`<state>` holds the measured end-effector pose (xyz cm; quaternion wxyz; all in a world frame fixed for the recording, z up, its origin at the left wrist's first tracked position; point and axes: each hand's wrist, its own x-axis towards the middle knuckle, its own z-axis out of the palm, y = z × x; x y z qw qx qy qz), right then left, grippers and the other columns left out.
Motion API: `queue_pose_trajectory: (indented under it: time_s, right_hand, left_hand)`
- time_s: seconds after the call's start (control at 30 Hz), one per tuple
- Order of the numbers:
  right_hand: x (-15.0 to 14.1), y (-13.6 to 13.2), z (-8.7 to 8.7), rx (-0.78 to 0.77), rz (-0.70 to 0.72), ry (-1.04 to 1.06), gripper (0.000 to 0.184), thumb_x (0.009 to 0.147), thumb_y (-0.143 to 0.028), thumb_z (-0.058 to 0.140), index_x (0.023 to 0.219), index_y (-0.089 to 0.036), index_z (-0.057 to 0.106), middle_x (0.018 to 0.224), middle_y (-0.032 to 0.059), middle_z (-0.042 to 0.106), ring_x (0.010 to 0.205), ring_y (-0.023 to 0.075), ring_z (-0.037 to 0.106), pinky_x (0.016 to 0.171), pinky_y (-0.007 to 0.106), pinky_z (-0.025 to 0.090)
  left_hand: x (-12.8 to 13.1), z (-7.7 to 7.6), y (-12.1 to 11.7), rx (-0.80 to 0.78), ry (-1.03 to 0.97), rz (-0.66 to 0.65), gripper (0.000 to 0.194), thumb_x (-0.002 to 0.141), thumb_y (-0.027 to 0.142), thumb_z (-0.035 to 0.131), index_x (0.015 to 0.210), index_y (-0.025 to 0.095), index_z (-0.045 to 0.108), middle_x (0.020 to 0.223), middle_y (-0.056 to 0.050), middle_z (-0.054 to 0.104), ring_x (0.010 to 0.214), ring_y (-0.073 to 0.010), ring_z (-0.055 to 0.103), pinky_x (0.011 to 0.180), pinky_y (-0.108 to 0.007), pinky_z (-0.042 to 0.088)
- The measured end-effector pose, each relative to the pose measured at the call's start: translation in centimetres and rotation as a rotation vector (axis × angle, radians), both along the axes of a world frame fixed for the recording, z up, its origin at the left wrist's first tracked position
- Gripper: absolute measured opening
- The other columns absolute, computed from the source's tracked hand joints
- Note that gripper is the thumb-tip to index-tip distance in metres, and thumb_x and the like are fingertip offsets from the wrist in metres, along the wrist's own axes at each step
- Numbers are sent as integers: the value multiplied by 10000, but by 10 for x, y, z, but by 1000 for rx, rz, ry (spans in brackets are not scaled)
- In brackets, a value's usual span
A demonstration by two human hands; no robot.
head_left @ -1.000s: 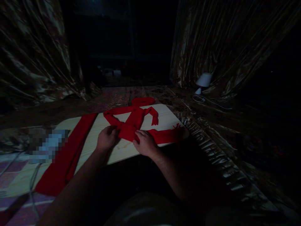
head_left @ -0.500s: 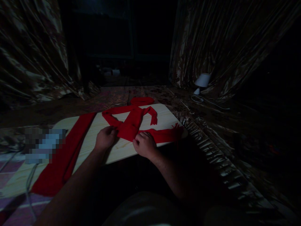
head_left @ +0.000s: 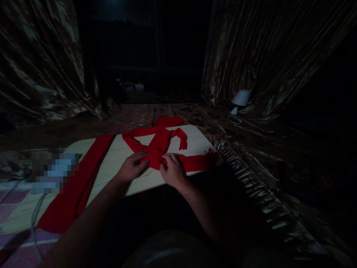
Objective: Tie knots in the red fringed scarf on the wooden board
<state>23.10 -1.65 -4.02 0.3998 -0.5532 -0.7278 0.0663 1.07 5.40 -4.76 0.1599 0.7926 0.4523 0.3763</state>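
A red fringed scarf [head_left: 158,141] lies crossed over itself on a pale wooden board [head_left: 114,152]. One fringed end stretches to the board's right corner; another bends down near the far side. My left hand [head_left: 132,165] rests with fingers stretched over the scarf's near left edge. My right hand [head_left: 173,172] touches the near right part of the cloth, thumb and fingers apart. The hands are a short way from each other, red cloth between them. A second long strip of red cloth [head_left: 79,182] lies along the board's left part.
A folded red cloth [head_left: 169,121] lies just beyond the board's far edge. At the left is a pixelated flat object [head_left: 55,173] with a cable [head_left: 35,219]. A small white lamp [head_left: 241,97] stands at the right by patterned curtains [head_left: 228,48]. The room is dark.
Both hands have loosened from a closed grip at the cloth's near edge. My left hand has moved right and spread flat on the scarf; my right fingers have opened.
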Motion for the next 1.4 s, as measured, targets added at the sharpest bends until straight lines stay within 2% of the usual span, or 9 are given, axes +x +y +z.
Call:
queue_pose_trajectory:
  time_s: [0.17, 0.43, 0.57, 0.67, 0.83, 0.97, 1.1, 1.27, 1.4]
  right_hand:
    - [-1, 6, 1, -55, 61, 18, 637, 862, -357, 583, 1441, -135, 436, 1469, 134, 491, 1320, 251, 473, 1092, 384, 411]
    - [-4, 17, 3, -211, 53, -160, 871, 806, -496, 653, 1513, -108, 324, 1484, 204, 465, 1339, 306, 460, 1083, 435, 393]
    - [-5, 26, 6, -271, 63, -246, 664, 778, -503, 691, 1314, -150, 523, 1211, 171, 659, 1113, 287, 621, 919, 392, 477]
    - [-4, 26, 7, -265, 35, -268, 506, 778, -478, 702, 1182, -199, 581, 1076, 120, 704, 955, 249, 670, 801, 339, 484]
    - [7, 19, 11, -240, 140, -247, 236, 785, -386, 684, 967, -238, 660, 907, 40, 730, 816, 199, 668, 694, 272, 443]
    - [26, 18, 12, -352, 259, -80, 151, 733, -327, 694, 836, -218, 673, 747, -10, 692, 651, 149, 608, 579, 228, 397]
    - [55, 24, 16, -481, 299, 175, 110, 707, -264, 657, 785, -186, 665, 617, -40, 608, 549, 112, 529, 518, 207, 369]
    - [85, 35, 39, -368, 216, 466, 136, 674, -289, 676, 657, -196, 580, 511, -59, 504, 485, 102, 438, 480, 219, 350]
    - [90, 53, 55, -194, 179, 742, 120, 672, -282, 668, 671, -206, 575, 578, -43, 558, 531, 110, 483, 535, 229, 420]
  left_hand:
    - [-2, -4, 2, -5, 33, -81, 510, 869, 528, 589, 1243, 201, 706, 1256, -118, 689, 1146, -277, 646, 1059, -421, 475]
    - [-2, 1, 0, 19, 98, -89, 558, 873, 519, 571, 1328, 205, 649, 1282, -111, 676, 1159, -268, 639, 1056, -412, 475]
    - [1, 3, -3, -14, 100, -65, 606, 867, 500, 566, 1402, 216, 580, 1314, -98, 661, 1182, -261, 629, 1076, -409, 456]
    - [0, 0, -1, -54, 87, -17, 644, 860, 511, 556, 1424, 199, 557, 1366, -110, 625, 1231, -277, 601, 1097, -417, 431]
    - [-3, -7, 7, -101, 31, -6, 458, 882, 434, 461, 1174, 217, 739, 1267, -85, 691, 1214, -273, 612, 1114, -406, 416]
    - [-3, -9, 10, -77, -54, -68, 382, 882, 390, 475, 1041, 233, 784, 1190, -77, 726, 1176, -263, 638, 1110, -413, 428]
    - [-1, -10, 9, -16, -2, -69, 345, 822, 379, 578, 1081, 253, 769, 1160, -70, 737, 1156, -258, 648, 1098, -412, 440]
    - [2, -10, 8, 36, 43, -62, 333, 766, 361, 651, 1062, 247, 755, 1169, -88, 729, 1126, -263, 657, 1060, -396, 460]
    - [2, -8, 8, -10, 10, -68, 252, 812, 405, 611, 965, 258, 747, 1123, -81, 735, 1061, -250, 673, 1006, -372, 486]
